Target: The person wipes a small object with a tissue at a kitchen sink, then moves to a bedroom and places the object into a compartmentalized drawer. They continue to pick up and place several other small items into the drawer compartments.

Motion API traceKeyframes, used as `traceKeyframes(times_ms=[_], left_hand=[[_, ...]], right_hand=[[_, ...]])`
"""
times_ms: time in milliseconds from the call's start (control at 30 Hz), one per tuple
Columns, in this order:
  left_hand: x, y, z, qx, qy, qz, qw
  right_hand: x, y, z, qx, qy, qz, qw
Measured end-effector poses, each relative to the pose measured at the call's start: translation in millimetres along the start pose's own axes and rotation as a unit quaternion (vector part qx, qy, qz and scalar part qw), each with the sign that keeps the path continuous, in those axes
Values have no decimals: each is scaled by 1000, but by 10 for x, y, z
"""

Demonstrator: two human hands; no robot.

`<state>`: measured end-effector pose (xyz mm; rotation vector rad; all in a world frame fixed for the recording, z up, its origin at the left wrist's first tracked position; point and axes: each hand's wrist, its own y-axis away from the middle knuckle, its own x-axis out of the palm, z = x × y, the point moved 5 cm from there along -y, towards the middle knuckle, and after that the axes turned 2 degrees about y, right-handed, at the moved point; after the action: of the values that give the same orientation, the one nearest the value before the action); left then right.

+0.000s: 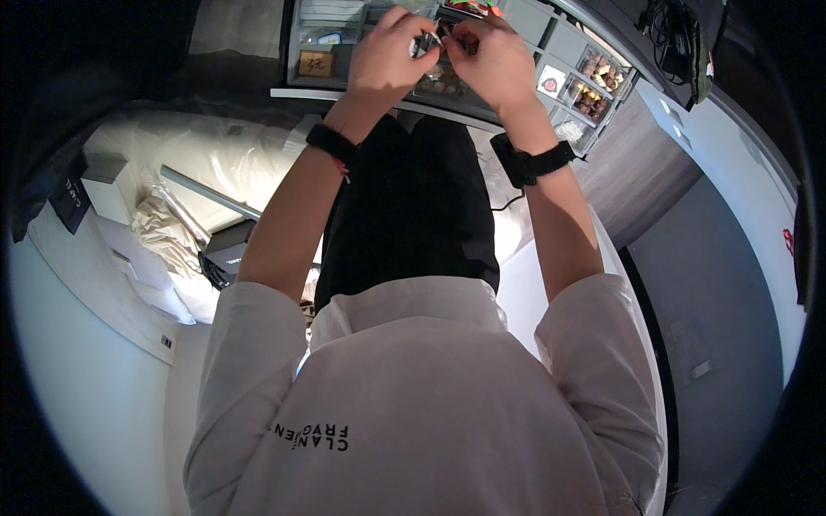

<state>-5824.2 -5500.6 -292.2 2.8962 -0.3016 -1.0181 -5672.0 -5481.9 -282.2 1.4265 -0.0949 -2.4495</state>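
At the top of the head view, my left hand (pixel 392 58) pinches a small light-coloured item (pixel 436 39) between thumb and fingertips. My right hand (pixel 492 58) is close beside it, fingers bent, its fingertips near the same item; whether they touch it I cannot tell. Both hands are over an open drawer (pixel 310 93) with divided compartments. Dark small pieces lie beneath and between the hands, partly hidden by the fingers. A black band is around each wrist.
Right of my hands, clear boxes hold brown round pieces (pixel 590 102) and white pieces (pixel 570 131). A small wooden block (pixel 316 64) bearing writing lies in the drawer's left part. Black cables (pixel 671 48) hang at upper right. A grey bar (pixel 210 191) lies at lower left.
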Motion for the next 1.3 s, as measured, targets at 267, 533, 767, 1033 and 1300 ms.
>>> traceKeyframes(times_ms=[267, 533, 767, 1033, 1300], left_hand=[[14, 64, 49, -45, 100, -12, 994], [109, 87, 219, -143, 184, 35, 972], [170, -46, 86, -92, 109, 16, 990], [174, -172, 5, -102, -44, -26, 993], [289, -97, 106, -162, 13, 50, 986]], right_hand=[[-77, -15, -107, -32, -76, -49, 995], [-35, -75, 17, -94, 15, -47, 994], [-60, -51, -93, -79, -44, -66, 994], [-172, -32, -89, -100, -94, -73, 988], [-189, 55, -362, -29, -137, -103, 985]])
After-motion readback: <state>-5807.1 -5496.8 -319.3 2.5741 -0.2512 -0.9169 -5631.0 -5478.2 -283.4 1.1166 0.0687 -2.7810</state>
